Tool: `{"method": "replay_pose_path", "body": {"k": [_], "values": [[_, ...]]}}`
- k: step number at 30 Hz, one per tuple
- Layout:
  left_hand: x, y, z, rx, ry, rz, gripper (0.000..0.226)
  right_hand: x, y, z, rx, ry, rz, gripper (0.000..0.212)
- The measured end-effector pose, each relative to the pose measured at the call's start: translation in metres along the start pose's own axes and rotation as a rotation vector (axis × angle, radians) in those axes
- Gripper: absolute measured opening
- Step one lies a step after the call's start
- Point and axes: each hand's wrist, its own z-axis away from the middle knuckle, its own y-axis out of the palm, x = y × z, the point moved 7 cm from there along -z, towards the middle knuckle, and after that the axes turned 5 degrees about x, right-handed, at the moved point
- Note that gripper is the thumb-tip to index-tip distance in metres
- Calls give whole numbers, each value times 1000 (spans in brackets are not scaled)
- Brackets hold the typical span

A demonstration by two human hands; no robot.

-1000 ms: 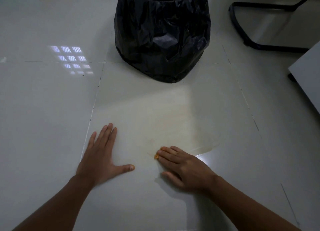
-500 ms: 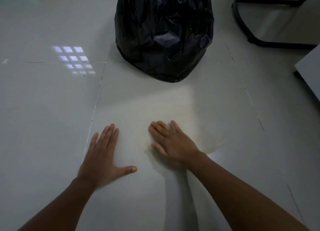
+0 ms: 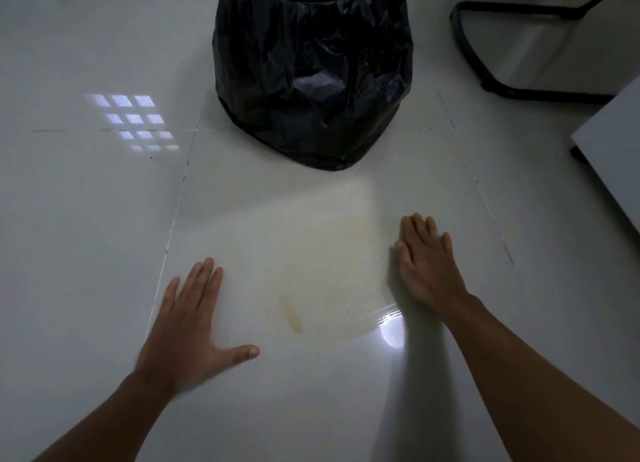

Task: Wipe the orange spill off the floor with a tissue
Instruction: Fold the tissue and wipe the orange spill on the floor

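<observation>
A faint orange streak [image 3: 292, 314] and a pale yellowish film [image 3: 332, 250] lie on the white floor tile between my hands. My right hand [image 3: 424, 264] presses flat on the floor at the right edge of the film. The tissue is almost wholly hidden under it; only a small orange-stained bit [image 3: 413, 215] peeks out at the fingertips. My left hand [image 3: 188, 326] rests flat on the floor to the left of the streak, fingers spread and thumb out, holding nothing.
A bin lined with a black bag [image 3: 313, 70] stands just beyond the wet patch. A black chair base [image 3: 491, 84] sits at the back right, and a grey furniture edge [image 3: 609, 156] juts in at the right. A bright light reflection [image 3: 391, 333] glares near my right wrist.
My right hand has swept from the near middle of the tile, forward and then right across the film. The orange streak is uncovered. The left hand has stayed planted.
</observation>
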Motion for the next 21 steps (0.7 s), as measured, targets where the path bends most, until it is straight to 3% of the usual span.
{"method": "replay_pose_path", "body": {"k": [8,16,19,21], "values": [[-2,-2,-1,40,-10,-12,135,27,3,-36,124,-19,44,61],[-3,-2,1,50,-5,-5,133,111,34,-28,231,-342,183,65],[-4,-3,0,50,-5,-1,133,113,37,-1,196,-429,185,64],[-3,-4,-1,48,-9,4,133,93,30,1,133,-350,145,61]]}}
